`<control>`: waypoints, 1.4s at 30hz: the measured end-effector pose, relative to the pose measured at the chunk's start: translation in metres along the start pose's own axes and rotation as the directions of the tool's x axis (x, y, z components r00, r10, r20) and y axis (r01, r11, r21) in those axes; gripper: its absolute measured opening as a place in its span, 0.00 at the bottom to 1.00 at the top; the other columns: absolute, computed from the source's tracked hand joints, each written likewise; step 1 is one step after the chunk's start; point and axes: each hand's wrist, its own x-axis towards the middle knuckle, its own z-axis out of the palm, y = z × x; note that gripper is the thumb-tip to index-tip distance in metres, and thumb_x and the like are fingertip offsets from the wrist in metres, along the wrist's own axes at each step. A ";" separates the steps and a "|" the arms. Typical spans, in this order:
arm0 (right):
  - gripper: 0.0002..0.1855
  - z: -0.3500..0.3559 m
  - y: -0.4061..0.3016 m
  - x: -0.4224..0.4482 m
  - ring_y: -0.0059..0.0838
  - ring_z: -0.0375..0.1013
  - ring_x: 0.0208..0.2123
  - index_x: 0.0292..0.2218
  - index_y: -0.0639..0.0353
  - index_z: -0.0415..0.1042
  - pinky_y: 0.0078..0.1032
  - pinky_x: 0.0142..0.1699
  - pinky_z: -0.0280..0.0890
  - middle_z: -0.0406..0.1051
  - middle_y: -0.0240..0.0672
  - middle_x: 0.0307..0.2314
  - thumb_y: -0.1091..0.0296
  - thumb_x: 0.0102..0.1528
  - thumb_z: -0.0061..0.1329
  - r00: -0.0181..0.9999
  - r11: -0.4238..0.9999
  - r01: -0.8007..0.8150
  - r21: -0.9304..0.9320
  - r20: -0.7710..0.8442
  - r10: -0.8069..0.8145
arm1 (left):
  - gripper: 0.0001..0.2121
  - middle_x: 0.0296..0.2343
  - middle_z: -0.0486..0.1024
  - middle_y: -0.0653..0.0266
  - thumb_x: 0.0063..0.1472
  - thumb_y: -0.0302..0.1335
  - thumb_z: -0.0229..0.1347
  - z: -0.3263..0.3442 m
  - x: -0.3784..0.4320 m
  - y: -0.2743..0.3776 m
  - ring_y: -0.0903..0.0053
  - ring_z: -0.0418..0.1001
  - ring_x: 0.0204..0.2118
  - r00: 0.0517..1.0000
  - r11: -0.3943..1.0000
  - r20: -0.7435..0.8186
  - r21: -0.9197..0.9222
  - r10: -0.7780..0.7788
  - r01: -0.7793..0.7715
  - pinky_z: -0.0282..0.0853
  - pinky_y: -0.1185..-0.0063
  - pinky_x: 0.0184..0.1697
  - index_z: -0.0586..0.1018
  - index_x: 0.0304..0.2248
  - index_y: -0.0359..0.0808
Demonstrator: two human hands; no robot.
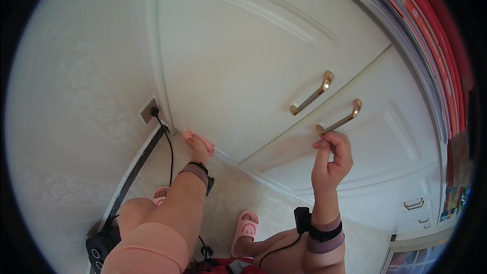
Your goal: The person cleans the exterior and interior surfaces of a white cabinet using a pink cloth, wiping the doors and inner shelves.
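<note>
My left hand [197, 145] grips a pink cloth [209, 147] low down, pressed at the bottom edge of a white cabinet door [236, 72] near the wall corner. Fingers partly hide the cloth. My right hand [331, 160] is raised before the neighbouring white door [388, 133]. Its bent fingers are at the lower end of a gold-coloured metal handle [340, 122]; whether they grip it or only touch it is unclear. A matching handle [312, 93] is on the left door. Both doors are closed.
A black plug [154, 112] sits in a wall socket, its cord [172, 156] running down to the floor. Red folders and papers [430, 42] stand on the cabinet top. A black device [101, 249] is at lower left. Pink slippers [247, 228] are on my feet.
</note>
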 end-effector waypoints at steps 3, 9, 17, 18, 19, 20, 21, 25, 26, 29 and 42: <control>0.09 -0.004 -0.006 0.002 0.28 0.73 0.25 0.33 0.66 0.71 0.21 0.32 0.67 0.72 0.39 0.28 0.86 0.49 0.44 0.999 1.000 0.016 -0.020 0.039 -0.016 | 0.08 0.34 0.69 0.62 0.67 0.34 0.32 0.022 -0.028 -0.011 0.72 0.68 0.37 0.986 0.993 -0.131 -0.074 -0.099 0.090 0.67 0.70 0.37 0.62 0.39 0.45; 0.07 0.003 -0.010 0.002 0.31 0.73 0.26 0.31 0.65 0.72 0.22 0.33 0.68 0.73 0.40 0.27 0.84 0.49 0.46 0.999 1.000 -0.003 0.011 0.041 0.003 | 0.12 0.42 0.67 0.60 0.68 0.38 0.34 0.028 -0.051 -0.094 0.69 0.67 0.44 0.998 0.997 -0.053 -0.076 0.029 -0.033 0.68 0.67 0.46 0.61 0.44 0.41; 0.06 0.001 -0.003 -0.005 0.33 0.73 0.26 0.30 0.63 0.72 0.24 0.34 0.68 0.72 0.39 0.26 0.83 0.49 0.46 0.999 0.998 -0.011 0.058 0.036 0.009 | 0.23 0.53 0.61 0.61 0.66 0.36 0.38 0.048 -0.115 -0.117 0.69 0.66 0.52 0.961 0.973 0.215 -0.116 -0.174 0.202 0.65 0.62 0.53 0.48 0.58 0.45; 0.06 -0.001 -0.005 -0.004 0.33 0.73 0.26 0.30 0.63 0.72 0.24 0.33 0.68 0.72 0.39 0.26 0.82 0.49 0.46 0.999 0.998 -0.010 0.069 0.033 0.008 | 0.22 0.53 0.62 0.61 0.66 0.37 0.38 0.053 -0.128 -0.110 0.68 0.66 0.52 0.964 0.978 0.224 -0.120 -0.142 0.172 0.65 0.62 0.53 0.50 0.57 0.44; 0.06 0.000 -0.007 -0.003 0.33 0.73 0.26 0.30 0.63 0.72 0.24 0.33 0.68 0.72 0.39 0.25 0.82 0.49 0.46 0.999 0.996 -0.007 0.092 0.031 0.004 | 0.21 0.53 0.62 0.60 0.66 0.37 0.37 0.052 -0.138 -0.103 0.68 0.66 0.53 0.969 0.983 0.227 -0.129 -0.101 0.132 0.66 0.62 0.53 0.52 0.56 0.43; 0.05 0.003 -0.011 -0.001 0.32 0.73 0.25 0.30 0.63 0.72 0.24 0.32 0.68 0.72 0.39 0.25 0.82 0.49 0.46 0.999 0.992 -0.027 0.120 0.032 0.024 | 0.20 0.53 0.63 0.60 0.66 0.37 0.36 0.049 -0.146 -0.094 0.68 0.66 0.53 0.972 0.986 0.228 -0.140 -0.058 0.092 0.66 0.62 0.53 0.55 0.55 0.42; 0.05 0.000 -0.012 -0.002 0.32 0.73 0.25 0.30 0.63 0.72 0.24 0.32 0.68 0.72 0.39 0.25 0.81 0.49 0.46 0.998 0.990 -0.053 0.134 0.025 0.050 | 0.19 0.51 0.64 0.60 0.66 0.38 0.36 0.051 -0.161 -0.083 0.68 0.66 0.53 0.942 0.979 0.325 -0.147 -0.087 0.141 0.66 0.62 0.53 0.58 0.54 0.41; 0.06 0.001 -0.015 -0.003 0.23 0.76 0.26 0.31 0.66 0.73 0.20 0.32 0.68 0.74 0.36 0.26 0.81 0.53 0.44 0.988 0.973 -0.154 0.173 0.060 0.145 | 0.21 0.48 0.70 0.56 0.66 0.41 0.32 0.039 -0.207 -0.041 0.63 0.69 0.52 0.752 0.965 0.659 -0.187 -0.016 0.183 0.67 0.61 0.54 0.67 0.49 0.36; 0.05 0.004 -0.017 -0.003 0.25 0.75 0.26 0.31 0.65 0.73 0.21 0.32 0.68 0.74 0.37 0.26 0.80 0.52 0.45 0.981 0.959 -0.190 0.208 0.085 0.176 | 0.23 0.47 0.71 0.55 0.67 0.42 0.31 0.034 -0.213 -0.030 0.61 0.69 0.52 0.687 0.965 0.725 -0.211 0.045 0.159 0.67 0.60 0.55 0.69 0.48 0.35; 0.05 0.008 -0.022 -0.006 0.29 0.74 0.25 0.31 0.63 0.74 0.23 0.32 0.68 0.74 0.39 0.26 0.78 0.51 0.47 0.962 0.920 -0.264 0.291 0.149 0.229 | 0.24 0.49 0.71 0.55 0.66 0.43 0.33 0.038 -0.258 0.012 0.60 0.70 0.52 0.706 0.975 0.704 -0.197 0.069 0.101 0.66 0.60 0.56 0.70 0.50 0.35; 0.15 0.072 -0.049 -0.007 0.22 0.74 0.36 0.42 0.62 0.74 0.24 0.41 0.68 0.76 0.33 0.34 0.61 0.60 0.45 0.737 0.550 -0.667 0.502 0.552 0.390 | 0.26 0.53 0.69 0.58 0.65 0.43 0.35 0.054 -0.378 0.207 0.64 0.68 0.55 0.669 0.984 0.725 -0.075 0.163 -0.159 0.63 0.65 0.58 0.68 0.55 0.37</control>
